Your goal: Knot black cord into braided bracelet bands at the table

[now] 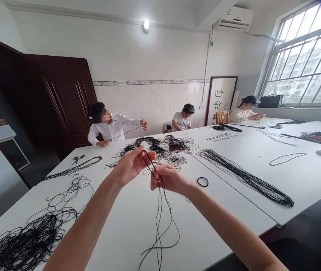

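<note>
**A:** ok so what's actually going on with the hands in this shot?

**B:** Thin black cord in the lower middle of the frame, looping down from both hands toward the white table. The left hand has its fingers pressed together, pinching the cord at the fingertips. The right hand sits just beside it, fingers curled in on the cord, though the exact grip is hard to tell from this angle.

**A:** What's lying around them?

**B:** Just past the hands there's a tangled pile of black cord. A small black cord loop sits right of the right hand, and further right there's a long bundle of black cord. A big loose heap of black cord fills the lower left corner, and black-handled scissors lie near the table's far left edge.

**A:** Anyone else there?

**B:** Yep, a co-worker in a white shirt at upper left has a cord stretched between both hands.
</note>
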{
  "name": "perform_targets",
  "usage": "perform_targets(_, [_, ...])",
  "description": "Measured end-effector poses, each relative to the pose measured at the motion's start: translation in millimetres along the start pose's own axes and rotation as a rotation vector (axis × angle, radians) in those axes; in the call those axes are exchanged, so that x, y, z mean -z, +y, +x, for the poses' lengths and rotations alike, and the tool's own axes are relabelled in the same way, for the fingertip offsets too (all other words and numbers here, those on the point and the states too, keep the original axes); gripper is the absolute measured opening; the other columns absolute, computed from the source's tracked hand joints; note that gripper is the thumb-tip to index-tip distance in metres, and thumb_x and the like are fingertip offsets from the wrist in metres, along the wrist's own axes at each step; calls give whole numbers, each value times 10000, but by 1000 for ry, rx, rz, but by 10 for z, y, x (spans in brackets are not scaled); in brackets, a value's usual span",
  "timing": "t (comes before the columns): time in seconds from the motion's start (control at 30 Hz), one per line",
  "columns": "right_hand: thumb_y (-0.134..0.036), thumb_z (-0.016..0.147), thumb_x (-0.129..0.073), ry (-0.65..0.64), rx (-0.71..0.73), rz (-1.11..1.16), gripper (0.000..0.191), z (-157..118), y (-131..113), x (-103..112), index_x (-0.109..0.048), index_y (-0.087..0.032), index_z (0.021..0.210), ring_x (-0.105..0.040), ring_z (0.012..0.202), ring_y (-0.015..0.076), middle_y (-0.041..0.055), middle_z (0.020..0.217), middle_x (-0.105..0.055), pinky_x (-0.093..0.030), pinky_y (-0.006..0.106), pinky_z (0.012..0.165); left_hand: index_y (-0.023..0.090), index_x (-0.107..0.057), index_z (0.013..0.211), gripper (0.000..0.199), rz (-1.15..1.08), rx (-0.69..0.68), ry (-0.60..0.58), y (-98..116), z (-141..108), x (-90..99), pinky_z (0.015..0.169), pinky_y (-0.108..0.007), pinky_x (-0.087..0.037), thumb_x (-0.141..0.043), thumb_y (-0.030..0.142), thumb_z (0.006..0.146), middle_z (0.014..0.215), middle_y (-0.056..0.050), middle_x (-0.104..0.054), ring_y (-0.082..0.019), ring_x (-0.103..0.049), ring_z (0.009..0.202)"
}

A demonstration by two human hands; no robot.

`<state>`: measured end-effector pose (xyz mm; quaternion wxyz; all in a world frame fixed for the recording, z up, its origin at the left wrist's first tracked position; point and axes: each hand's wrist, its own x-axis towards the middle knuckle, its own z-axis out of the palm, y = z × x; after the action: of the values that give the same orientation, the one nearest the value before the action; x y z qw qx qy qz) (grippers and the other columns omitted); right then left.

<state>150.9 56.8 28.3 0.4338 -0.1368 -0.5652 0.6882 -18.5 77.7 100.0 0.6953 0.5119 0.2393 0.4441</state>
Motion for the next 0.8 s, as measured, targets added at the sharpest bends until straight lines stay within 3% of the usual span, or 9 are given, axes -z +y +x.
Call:
perform_targets(0.23, [-382, 936, -567, -21, -40, -11, 308, -58, 107, 78, -590, -115, 784, -603, 672, 105, -7, 732, -610, -517, 278, 689, 149, -516, 608, 360, -255, -57, 91, 194, -23, -27, 682, -326, -554, -468, 217, 958, 632, 10, -605, -112, -612, 595])
perform_targets(0.4, [-389, 940, -562, -40, -130, -52, 313, -127, 205, 131, -603, -109, 807, -607, 655, 99, 1, 753, -627, -519, 262, 655, 145, -473, 611, 396, -359, -174, 188, 365, 38, 71, 513, -191, -470, -402, 213, 994, 553, 44, -497, -43, -499, 462])
perform_targets(0.6, [-400, 931, -573, -53, -245, -107, 328, -206, 299, 221, -622, -104, 797, -616, 636, 97, 5, 737, -643, -520, 258, 647, 152, -457, 623, 393, -382, -364, 365, 630, 153, 364, 399, -155, -360, -406, 247, 1001, 521, 63, -459, -26, -354, 385])
perform_targets(0.8, [-423, 940, -553, -59, -381, -194, 364, -392, 396, 397, -636, -101, 792, -627, 627, 100, 6, 713, -647, -520, 255, 631, 121, -566, 809, 177, -380, -451, 430, 899, 98, 774, 412, -153, -393, -534, 227, 948, 662, 48, -533, -36, -429, 453])
